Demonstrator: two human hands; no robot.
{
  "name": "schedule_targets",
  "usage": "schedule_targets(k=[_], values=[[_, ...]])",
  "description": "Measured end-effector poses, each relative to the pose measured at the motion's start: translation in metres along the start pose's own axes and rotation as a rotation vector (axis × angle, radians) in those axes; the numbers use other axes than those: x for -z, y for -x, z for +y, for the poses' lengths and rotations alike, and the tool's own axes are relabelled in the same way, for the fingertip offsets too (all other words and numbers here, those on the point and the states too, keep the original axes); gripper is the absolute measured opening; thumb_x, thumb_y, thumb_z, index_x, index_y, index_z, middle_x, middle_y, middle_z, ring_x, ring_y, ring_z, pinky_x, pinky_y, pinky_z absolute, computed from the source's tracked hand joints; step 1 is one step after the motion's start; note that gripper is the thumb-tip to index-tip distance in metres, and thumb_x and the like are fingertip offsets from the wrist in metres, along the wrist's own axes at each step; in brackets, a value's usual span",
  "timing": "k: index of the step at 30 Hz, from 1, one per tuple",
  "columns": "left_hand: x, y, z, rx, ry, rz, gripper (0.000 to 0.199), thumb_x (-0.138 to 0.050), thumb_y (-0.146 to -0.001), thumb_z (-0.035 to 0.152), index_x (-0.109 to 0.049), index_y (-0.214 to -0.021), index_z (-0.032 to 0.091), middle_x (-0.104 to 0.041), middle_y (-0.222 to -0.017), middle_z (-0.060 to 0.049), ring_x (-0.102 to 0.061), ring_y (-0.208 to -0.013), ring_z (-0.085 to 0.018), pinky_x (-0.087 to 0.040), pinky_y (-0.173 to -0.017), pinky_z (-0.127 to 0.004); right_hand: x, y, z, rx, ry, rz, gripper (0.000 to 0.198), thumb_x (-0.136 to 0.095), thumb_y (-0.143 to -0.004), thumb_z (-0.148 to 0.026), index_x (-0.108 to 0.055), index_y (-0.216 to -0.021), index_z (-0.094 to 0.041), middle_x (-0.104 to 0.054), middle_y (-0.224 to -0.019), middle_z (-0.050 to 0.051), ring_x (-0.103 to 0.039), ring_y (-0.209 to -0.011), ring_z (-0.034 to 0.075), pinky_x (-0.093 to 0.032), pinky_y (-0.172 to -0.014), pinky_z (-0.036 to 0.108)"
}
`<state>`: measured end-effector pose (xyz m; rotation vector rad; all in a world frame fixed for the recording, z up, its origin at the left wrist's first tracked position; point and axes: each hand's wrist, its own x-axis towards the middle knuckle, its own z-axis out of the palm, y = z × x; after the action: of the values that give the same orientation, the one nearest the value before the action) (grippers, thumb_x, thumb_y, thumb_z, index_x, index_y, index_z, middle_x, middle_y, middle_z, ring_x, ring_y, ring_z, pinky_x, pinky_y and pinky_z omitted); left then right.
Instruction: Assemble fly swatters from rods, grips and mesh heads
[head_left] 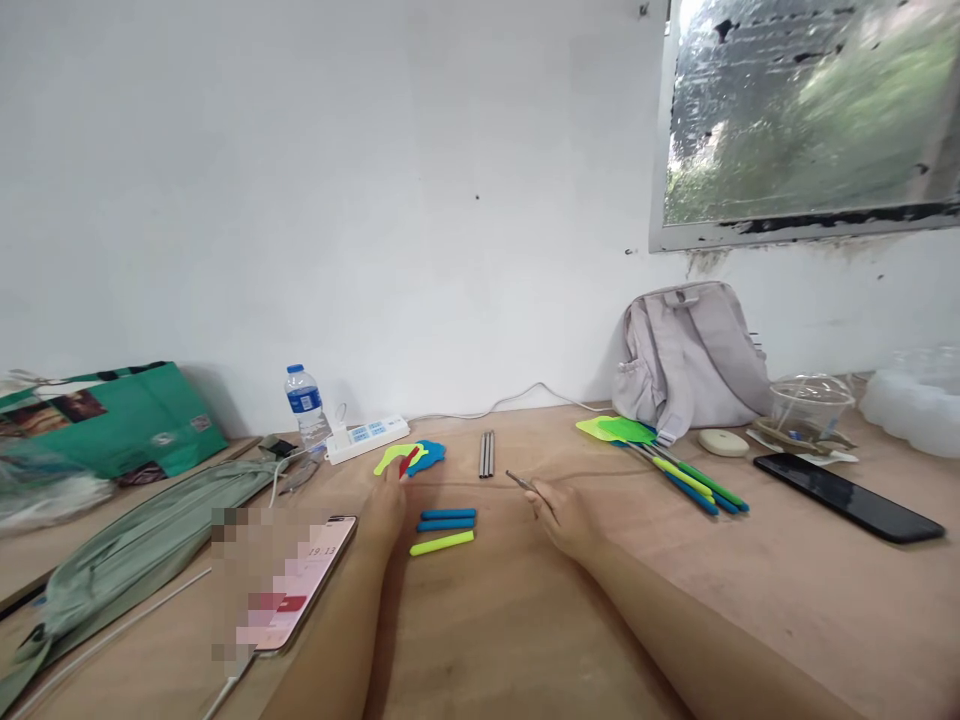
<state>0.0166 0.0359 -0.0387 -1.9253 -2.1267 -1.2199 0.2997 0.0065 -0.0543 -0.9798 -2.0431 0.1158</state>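
My left hand [385, 505] is closed on a narrow red plastic piece [409, 461], its exact kind unclear. Just beyond lie flat fly-swatter heads, one yellow [388, 457] and one blue [430, 456]. In my right hand [564, 515], a thin metal rod [519, 480] is pinched, pointing up and left. Several similar metal rods [487, 455] rest side by side between and beyond my hands. Nearer me are two blue handle tubes [448, 520] and a yellow one [442, 543]. To the right, assembled fly swatters [679, 475] with green and yellow heads lie in a bunch.
A phone [307, 590] on a cable lies left of my left forearm. Behind it are a power strip [367, 438], a water bottle [304, 400] and a green bag [127, 425]. A backpack [686, 355], a plastic cup [810, 405] and a black phone [847, 497] occupy the right side.
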Motion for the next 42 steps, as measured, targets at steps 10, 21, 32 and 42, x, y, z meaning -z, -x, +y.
schedule_targets(k=[10,21,32,42], values=[[0.012,0.022,0.046,0.084,0.500,0.386,0.029,-0.041,-0.079,0.024,-0.041,-0.109,0.020,-0.057,-0.104,-0.008,-0.056,-0.092,-0.020,-0.044,-0.079,-0.032,0.014,-0.010,0.011,-0.126,-0.192,0.303,0.045,-0.016,-0.090,-0.043,-0.038,-0.057,-0.021,-0.044,-0.049,-0.001,-0.045,-0.047,0.012,-0.033,-0.049,0.023],[-0.013,0.057,0.092,0.223,1.275,-0.159,0.032,-0.065,-0.063,0.033,-0.046,-0.085,0.021,-0.059,-0.071,0.003,-0.056,-0.060,-0.010,-0.043,-0.053,-0.019,0.017,0.008,-0.010,-0.077,-0.217,-0.196,0.034,-0.033,-0.086,-0.045,-0.056,-0.084,-0.021,-0.060,-0.072,0.002,-0.055,-0.068,0.017,-0.041,-0.061,0.025],[-0.003,0.055,0.093,0.363,1.313,-0.127,0.040,-0.069,-0.055,0.031,-0.044,-0.084,0.022,-0.056,-0.064,0.007,-0.055,-0.053,-0.010,-0.044,-0.049,-0.020,0.052,0.016,0.003,-0.087,-0.094,-0.179,0.031,-0.036,-0.086,-0.035,-0.056,-0.106,-0.021,-0.063,-0.098,0.008,-0.057,-0.086,0.021,-0.044,-0.071,0.032],[-0.001,0.054,0.091,0.361,1.302,-0.148,0.040,-0.068,-0.055,0.031,-0.044,-0.085,0.022,-0.055,-0.065,0.006,-0.056,-0.054,-0.012,-0.044,-0.050,-0.022,0.058,0.013,-0.007,-0.015,-0.024,-0.223,0.026,-0.039,-0.085,-0.033,-0.058,-0.098,-0.023,-0.064,-0.084,0.005,-0.057,-0.073,0.018,-0.042,-0.063,0.027]])
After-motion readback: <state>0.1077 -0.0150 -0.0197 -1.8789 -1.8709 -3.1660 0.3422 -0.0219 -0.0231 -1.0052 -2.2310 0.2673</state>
